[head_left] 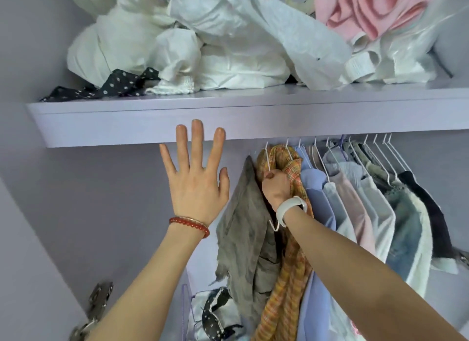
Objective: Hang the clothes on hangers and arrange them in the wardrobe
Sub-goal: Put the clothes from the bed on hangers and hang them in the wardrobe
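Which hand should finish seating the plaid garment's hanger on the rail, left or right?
Right. The right hand already grips the white hanger carrying the orange plaid garment, just under the row of hooks. The left hand is open, fingers spread against the shelf edge, holding nothing.

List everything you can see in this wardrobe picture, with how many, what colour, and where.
Lilac wooden shelf: one, across the top.
Crumpled white cloth pile: one heap, on the shelf.
Pink folded fabric: one, shelf, right.
Black white-dotted strip: one, shelf, left edge.
Orange plaid garment: one, on a white wire hanger.
Grey ragged cloth: one, left of the plaid.
Hung pastel shirts: a row, count unclear, right.
Metal door hinge: one, bottom left.
Left hand: open, red bead bracelet.
Right hand: grips hanger, white wristband.
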A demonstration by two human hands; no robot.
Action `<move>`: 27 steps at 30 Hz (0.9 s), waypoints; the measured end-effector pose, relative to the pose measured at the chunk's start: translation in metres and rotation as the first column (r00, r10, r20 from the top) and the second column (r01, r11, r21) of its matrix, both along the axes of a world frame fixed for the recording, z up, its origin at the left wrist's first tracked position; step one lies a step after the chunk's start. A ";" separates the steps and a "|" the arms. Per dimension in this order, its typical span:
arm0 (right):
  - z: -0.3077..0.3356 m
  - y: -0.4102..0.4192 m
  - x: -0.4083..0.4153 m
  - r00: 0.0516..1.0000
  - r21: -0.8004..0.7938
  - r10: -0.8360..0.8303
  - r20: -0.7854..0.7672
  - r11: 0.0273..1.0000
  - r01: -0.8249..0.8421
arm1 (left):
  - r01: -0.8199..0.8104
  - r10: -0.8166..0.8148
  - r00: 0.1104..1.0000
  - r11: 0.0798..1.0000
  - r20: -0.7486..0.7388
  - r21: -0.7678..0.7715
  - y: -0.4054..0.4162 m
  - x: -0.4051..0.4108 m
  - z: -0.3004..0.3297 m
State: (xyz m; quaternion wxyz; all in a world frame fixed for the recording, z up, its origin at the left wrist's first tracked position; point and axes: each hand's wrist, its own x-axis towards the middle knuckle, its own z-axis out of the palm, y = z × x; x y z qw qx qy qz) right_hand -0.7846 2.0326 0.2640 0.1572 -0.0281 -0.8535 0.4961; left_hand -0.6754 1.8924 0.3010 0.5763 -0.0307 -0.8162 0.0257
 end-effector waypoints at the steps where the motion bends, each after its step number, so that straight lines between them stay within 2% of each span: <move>1: -0.001 0.000 -0.001 1.000 0.017 -0.002 0.018 1.000 0.002 | 0.008 -0.008 1.000 1.000 -0.011 -0.004 -0.001 -0.002 0.000; 7: -0.003 0.009 0.004 0.998 0.019 0.056 0.041 0.998 -0.057 | 0.053 -0.052 0.999 0.998 -0.015 0.029 0.000 -0.004 0.000; 12: -0.011 0.022 0.045 0.988 0.170 0.104 -0.116 0.982 -0.084 | 0.094 -0.093 0.996 0.992 -0.012 0.081 0.004 0.003 0.002; 15: -0.021 0.032 0.085 0.963 0.219 0.128 -0.238 0.973 -0.075 | 0.171 -0.175 0.984 0.963 0.002 0.208 0.016 0.013 -0.015; 18: -0.036 0.058 0.133 0.952 0.265 0.129 -0.279 0.963 -0.053 | 0.295 -0.346 0.935 0.884 0.083 0.362 0.040 0.034 -0.060; 21: -0.068 0.102 0.189 0.963 0.293 0.040 -0.267 0.955 0.042 | 0.323 -0.468 0.837 0.841 0.283 0.434 0.075 0.064 -0.114; 24: -0.110 0.155 0.251 0.982 0.353 -0.099 -0.161 0.924 0.150 | 0.379 -0.583 0.641 0.806 0.499 0.455 0.118 0.098 -0.159; 27: -0.154 0.208 0.324 0.957 0.390 -0.288 -0.028 0.879 0.276 | 0.453 -0.608 0.438 0.785 0.662 0.422 0.169 0.141 -0.198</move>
